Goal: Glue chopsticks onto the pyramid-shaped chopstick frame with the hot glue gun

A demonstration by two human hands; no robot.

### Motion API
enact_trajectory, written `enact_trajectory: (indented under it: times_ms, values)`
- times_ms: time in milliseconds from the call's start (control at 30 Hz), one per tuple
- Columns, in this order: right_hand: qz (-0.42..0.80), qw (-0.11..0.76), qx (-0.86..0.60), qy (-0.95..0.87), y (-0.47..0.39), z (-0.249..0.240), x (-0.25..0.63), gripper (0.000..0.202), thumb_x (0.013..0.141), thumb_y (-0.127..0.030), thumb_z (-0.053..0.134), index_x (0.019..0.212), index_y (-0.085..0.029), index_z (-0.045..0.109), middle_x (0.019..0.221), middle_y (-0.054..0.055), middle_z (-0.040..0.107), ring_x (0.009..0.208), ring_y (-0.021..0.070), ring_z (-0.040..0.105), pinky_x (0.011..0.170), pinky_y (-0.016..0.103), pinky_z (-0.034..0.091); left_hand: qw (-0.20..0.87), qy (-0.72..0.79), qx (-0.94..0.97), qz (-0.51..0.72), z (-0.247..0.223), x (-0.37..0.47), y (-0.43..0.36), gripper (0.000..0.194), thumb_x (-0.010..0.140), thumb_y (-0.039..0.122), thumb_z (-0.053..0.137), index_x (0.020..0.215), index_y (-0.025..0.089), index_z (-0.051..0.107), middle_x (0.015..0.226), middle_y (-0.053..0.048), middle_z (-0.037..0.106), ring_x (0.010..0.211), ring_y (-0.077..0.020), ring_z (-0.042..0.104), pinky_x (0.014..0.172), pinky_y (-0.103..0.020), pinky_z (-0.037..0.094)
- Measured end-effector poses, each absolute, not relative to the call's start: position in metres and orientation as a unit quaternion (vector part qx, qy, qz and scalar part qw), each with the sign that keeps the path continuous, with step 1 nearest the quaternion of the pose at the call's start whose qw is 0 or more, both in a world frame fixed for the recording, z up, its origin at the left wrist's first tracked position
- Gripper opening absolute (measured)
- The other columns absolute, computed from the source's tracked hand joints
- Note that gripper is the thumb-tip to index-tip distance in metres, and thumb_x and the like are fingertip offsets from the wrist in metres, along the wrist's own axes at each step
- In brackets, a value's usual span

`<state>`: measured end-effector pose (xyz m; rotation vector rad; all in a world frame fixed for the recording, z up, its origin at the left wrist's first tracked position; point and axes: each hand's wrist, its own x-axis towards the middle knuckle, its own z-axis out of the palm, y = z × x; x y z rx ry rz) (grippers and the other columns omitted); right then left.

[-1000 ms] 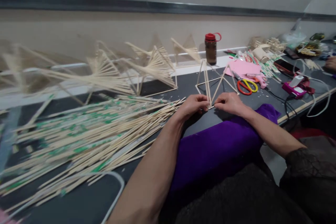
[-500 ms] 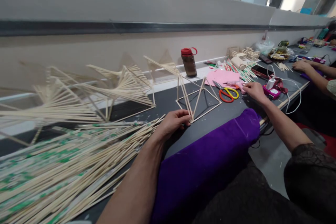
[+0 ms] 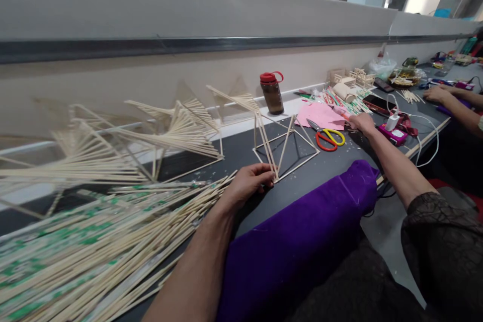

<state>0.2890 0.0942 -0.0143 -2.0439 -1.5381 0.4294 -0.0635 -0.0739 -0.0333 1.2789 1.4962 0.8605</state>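
Nearest, a purple cloth roll point(image 3: 298, 241) lies along the counter point(image 3: 324, 166) edge across the person's lap, and to its left a wide heap of loose sticks point(image 3: 105, 241) fans out. Just beyond, the left hand point(image 3: 247, 184) rests on the counter, its grip pinching the near corner of the stick frame point(image 3: 284, 147), an open pyramid of thin sticks standing mid-counter. The frame looks light and thinly joined, so pressing hard or twisting at that one corner could snap a joint or tip it into the heap. Farther right, the right hand point(image 3: 363, 122) reaches past the scissors point(image 3: 327, 137) to a pink sheet point(image 3: 319, 113); whether its grip is closed on something I cannot tell. That forearm could knock the frame. Farther back stand a brown bottle point(image 3: 272, 93) and fan-shaped stick models point(image 3: 181, 123); another person's hands point(image 3: 437, 94) work far right.
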Motion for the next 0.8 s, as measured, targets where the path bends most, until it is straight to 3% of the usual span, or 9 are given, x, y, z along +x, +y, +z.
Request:
enact_trajectory:
  times_ms: [133,267,367,400,533,667,800]
  values:
    - [0.156,0.351,-0.736,-0.557,0.094,-0.012,0.295,0.022,0.078,-0.024,0.054,0.065,-0.01,0.064,0.069,0.013,0.064,0.071,0.0183,0.059,0.066,0.031,0.039,0.477,0.609,0.527,0.353,-0.035,-0.064,-0.073,0.036,0.057,0.038,0.076,0.086,0.016,0.073,0.069,-0.002,0.064,0.058,-0.0131,0.055,0.049,-0.023,0.034]
    - [0.117,0.488,-0.659,-0.56,0.069,-0.006,0.29,0.023,0.079,-0.027,0.048,0.09,-0.014,0.064,0.091,0.007,0.067,0.082,0.0162,0.059,0.072,0.027,0.044,0.481,0.603,0.526,0.358,-0.038,-0.063,-0.074,0.034,0.059,0.034,0.074,0.087,0.015,0.073,0.066,-0.002,0.063,0.056,-0.0122,0.054,0.049,-0.023,0.032]
    - [0.216,0.591,-0.536,-0.563,0.034,-0.006,0.28,0.023,0.069,-0.03,0.057,0.089,-0.02,0.06,0.083,0.002,0.062,0.069,0.0137,0.054,0.064,0.026,0.042,0.493,0.589,0.522,0.371,-0.041,-0.063,-0.073,0.033,0.059,0.033,0.074,0.086,0.014,0.071,0.066,-0.002,0.063,0.056,-0.0112,0.054,0.047,-0.022,0.031]
    - [0.283,0.587,-0.5,-0.57,0.021,-0.007,0.276,0.021,0.066,-0.032,0.06,0.083,-0.021,0.059,0.075,0.0,0.059,0.062,0.0126,0.05,0.059,0.026,0.039,0.498,0.587,0.516,0.376,-0.042,-0.063,-0.073,0.034,0.058,0.033,0.075,0.086,0.014,0.071,0.066,-0.001,0.063,0.056,-0.0113,0.055,0.047,-0.022,0.031]
    - [0.48,0.439,-0.47,-0.597,-0.025,-0.016,0.258,0.026,0.066,-0.044,0.067,0.077,-0.02,0.062,0.064,-0.001,0.055,0.052,0.0106,0.043,0.049,0.025,0.031,0.504,0.586,0.499,0.393,-0.042,-0.062,-0.071,0.033,0.059,0.033,0.076,0.085,0.015,0.069,0.063,0.0,0.062,0.053,-0.011,0.056,0.046,-0.021,0.033]
    - [0.523,0.347,-0.459,-0.628,-0.046,-0.026,0.24,0.033,0.07,-0.048,0.073,0.082,-0.019,0.063,0.067,0.0,0.064,0.054,0.0112,0.052,0.05,0.023,0.036,0.503,0.583,0.497,0.4,-0.042,-0.061,-0.071,0.023,0.062,0.026,0.074,0.08,0.014,0.068,0.062,-0.001,0.063,0.052,-0.0101,0.057,0.044,-0.02,0.033]
    - [0.537,0.316,-0.429,-0.654,-0.051,-0.028,0.229,0.043,0.076,-0.054,0.073,0.096,-0.018,0.061,0.076,0.004,0.071,0.058,0.0135,0.061,0.051,0.023,0.041,0.509,0.582,0.488,0.405,-0.042,-0.061,-0.071,0.016,0.066,0.02,0.071,0.081,0.014,0.069,0.068,-0.002,0.066,0.052,-0.0092,0.059,0.043,-0.019,0.034]
